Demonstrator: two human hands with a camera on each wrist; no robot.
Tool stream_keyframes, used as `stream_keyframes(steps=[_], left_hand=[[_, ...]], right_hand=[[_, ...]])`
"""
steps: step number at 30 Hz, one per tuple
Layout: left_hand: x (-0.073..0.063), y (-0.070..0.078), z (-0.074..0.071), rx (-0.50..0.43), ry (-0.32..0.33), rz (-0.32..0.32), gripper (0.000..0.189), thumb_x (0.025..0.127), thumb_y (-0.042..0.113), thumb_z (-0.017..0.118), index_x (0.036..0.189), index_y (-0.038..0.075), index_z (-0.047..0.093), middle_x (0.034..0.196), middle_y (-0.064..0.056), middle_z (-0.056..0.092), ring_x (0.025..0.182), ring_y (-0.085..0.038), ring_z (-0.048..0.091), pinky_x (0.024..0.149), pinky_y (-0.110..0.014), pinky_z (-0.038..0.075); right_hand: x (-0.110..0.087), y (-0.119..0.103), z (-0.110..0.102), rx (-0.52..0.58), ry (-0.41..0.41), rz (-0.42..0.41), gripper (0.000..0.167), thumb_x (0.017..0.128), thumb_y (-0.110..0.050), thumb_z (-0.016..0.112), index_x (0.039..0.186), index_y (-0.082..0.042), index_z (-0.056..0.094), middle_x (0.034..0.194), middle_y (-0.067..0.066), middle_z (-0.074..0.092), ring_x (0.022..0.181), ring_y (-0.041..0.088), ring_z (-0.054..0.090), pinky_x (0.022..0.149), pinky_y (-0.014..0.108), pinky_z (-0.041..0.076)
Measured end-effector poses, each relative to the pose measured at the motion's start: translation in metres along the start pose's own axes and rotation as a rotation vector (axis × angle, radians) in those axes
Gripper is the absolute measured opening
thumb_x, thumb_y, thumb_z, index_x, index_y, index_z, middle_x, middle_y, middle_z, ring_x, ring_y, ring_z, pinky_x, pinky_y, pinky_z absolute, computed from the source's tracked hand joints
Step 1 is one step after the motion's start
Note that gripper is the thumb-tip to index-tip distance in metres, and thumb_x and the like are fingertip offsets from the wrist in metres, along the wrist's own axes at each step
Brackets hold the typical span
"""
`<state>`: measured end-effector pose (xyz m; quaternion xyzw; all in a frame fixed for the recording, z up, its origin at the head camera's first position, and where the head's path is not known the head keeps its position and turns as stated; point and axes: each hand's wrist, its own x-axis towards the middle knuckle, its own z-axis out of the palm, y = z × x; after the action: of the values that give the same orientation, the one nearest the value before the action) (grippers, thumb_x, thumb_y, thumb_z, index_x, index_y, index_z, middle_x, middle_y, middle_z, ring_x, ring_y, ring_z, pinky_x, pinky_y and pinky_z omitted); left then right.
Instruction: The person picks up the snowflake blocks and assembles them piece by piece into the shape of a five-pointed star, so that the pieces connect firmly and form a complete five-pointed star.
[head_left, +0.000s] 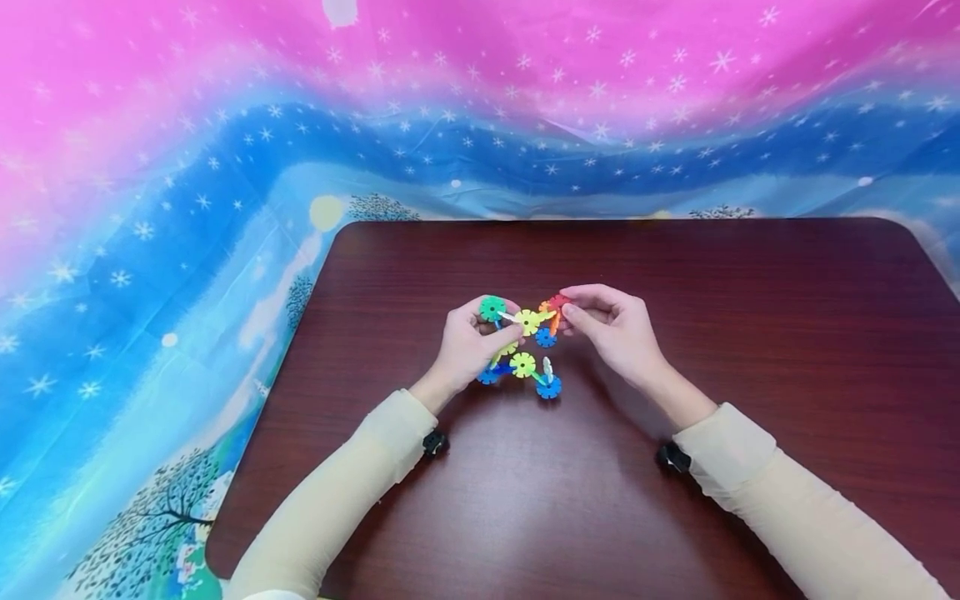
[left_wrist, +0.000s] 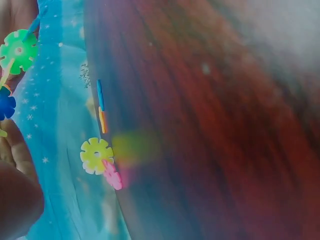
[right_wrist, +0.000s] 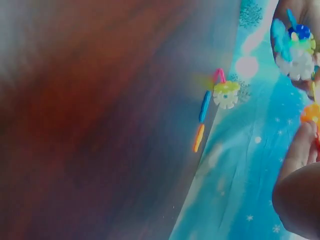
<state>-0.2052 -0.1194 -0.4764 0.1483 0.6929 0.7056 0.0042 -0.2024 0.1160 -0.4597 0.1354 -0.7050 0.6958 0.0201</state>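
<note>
Several notched plastic discs in green, yellow, blue, white, orange and red are slotted together into a structure held above the table. My left hand grips its left part, with the thumb near a yellow disc. A green disc is by the left fingers. My right hand pinches a red disc at the structure's right end, between thumb and fingers. An orange disc is by the right fingers in the right wrist view. Below the hands hangs a blue disc. The fingers partly hide the joints.
A dark brown wooden table with rounded corners lies under both hands. Behind it hangs a pink and blue cloth with snowflakes. Black wrist cameras sit at both cuffs.
</note>
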Motion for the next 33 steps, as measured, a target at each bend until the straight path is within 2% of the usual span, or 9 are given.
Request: stream_keyframes(steps=[3,5,9,13,17,20,24,28,33], left_hand=[[0.000,0.000,-0.004,0.008,0.040,-0.027,0.023,0.089,0.006,0.082,0.110,0.001,0.073,0.094,-0.007,0.074,0.080,-0.028,0.073,0.077,-0.033,0.061],[0.001,0.000,-0.007,0.019,0.060,-0.036,0.023,0.089,0.008,0.082,0.110,0.001,0.074,0.095,-0.005,0.074,0.081,-0.021,0.070,0.077,-0.031,0.059],[0.001,0.002,-0.011,-0.003,0.076,-0.062,0.022,0.091,0.010,0.081,0.109,0.001,0.074,0.095,-0.004,0.073,0.084,-0.020,0.066,0.078,-0.032,0.057],[0.001,0.003,-0.014,-0.026,0.077,-0.092,0.021,0.093,0.014,0.079,0.109,0.001,0.074,0.095,-0.005,0.074,0.086,-0.021,0.067,0.080,-0.032,0.056],[0.000,0.004,-0.015,-0.023,0.087,-0.100,0.023,0.095,0.019,0.078,0.110,0.002,0.074,0.097,-0.007,0.075,0.088,-0.022,0.068,0.081,-0.032,0.057],[0.001,0.005,-0.016,-0.025,0.096,-0.098,0.023,0.095,0.020,0.078,0.110,0.002,0.074,0.097,-0.007,0.075,0.088,-0.022,0.067,0.081,-0.032,0.057],[0.002,0.007,-0.016,-0.044,0.093,-0.099,0.024,0.095,0.019,0.077,0.111,0.002,0.074,0.097,-0.006,0.074,0.088,-0.021,0.066,0.080,-0.032,0.056],[0.002,0.007,-0.017,-0.074,0.083,-0.105,0.022,0.095,0.016,0.077,0.110,0.001,0.073,0.095,-0.004,0.073,0.087,-0.020,0.064,0.079,-0.030,0.055],[0.003,0.006,-0.020,-0.115,0.065,-0.132,0.017,0.094,0.012,0.076,0.106,0.001,0.072,0.091,-0.003,0.071,0.083,-0.018,0.062,0.078,-0.030,0.053]], right_hand=[[0.012,0.001,-0.005,-0.051,-0.014,0.068,0.032,0.104,-0.014,0.065,0.131,0.004,0.067,0.109,0.014,0.073,0.087,0.029,0.076,0.077,0.039,0.062],[0.022,0.004,-0.011,-0.146,-0.035,0.125,0.034,0.106,-0.019,0.063,0.132,0.001,0.066,0.113,0.017,0.073,0.089,0.030,0.075,0.076,0.036,0.062],[0.042,0.015,-0.023,-0.511,-0.166,0.203,0.033,0.103,-0.023,0.066,0.132,-0.006,0.067,0.115,0.017,0.071,0.091,0.033,0.070,0.081,0.042,0.058],[0.056,0.027,-0.026,-0.884,-0.322,0.152,0.037,0.099,-0.026,0.071,0.132,-0.010,0.068,0.117,0.013,0.067,0.100,0.030,0.063,0.089,0.051,0.051],[0.062,0.035,-0.020,-1.088,-0.384,0.079,0.045,0.094,-0.030,0.077,0.134,-0.010,0.069,0.116,0.014,0.063,0.102,0.030,0.060,0.087,0.054,0.052],[0.066,0.037,-0.014,-1.138,-0.409,0.063,0.045,0.093,-0.030,0.078,0.132,-0.009,0.069,0.115,0.015,0.062,0.100,0.030,0.059,0.083,0.053,0.053],[0.073,0.036,-0.010,-1.106,-0.444,0.112,0.042,0.094,-0.027,0.078,0.127,-0.002,0.067,0.113,0.016,0.061,0.099,0.029,0.057,0.085,0.050,0.051],[0.076,0.037,-0.009,-0.989,-0.435,0.178,0.036,0.093,-0.020,0.079,0.118,0.000,0.063,0.105,0.014,0.065,0.092,0.028,0.060,0.087,0.048,0.051],[0.073,0.037,-0.010,-0.836,-0.377,0.199,0.024,0.092,-0.014,0.078,0.109,-0.005,0.063,0.094,0.009,0.068,0.086,0.026,0.063,0.084,0.044,0.051]])
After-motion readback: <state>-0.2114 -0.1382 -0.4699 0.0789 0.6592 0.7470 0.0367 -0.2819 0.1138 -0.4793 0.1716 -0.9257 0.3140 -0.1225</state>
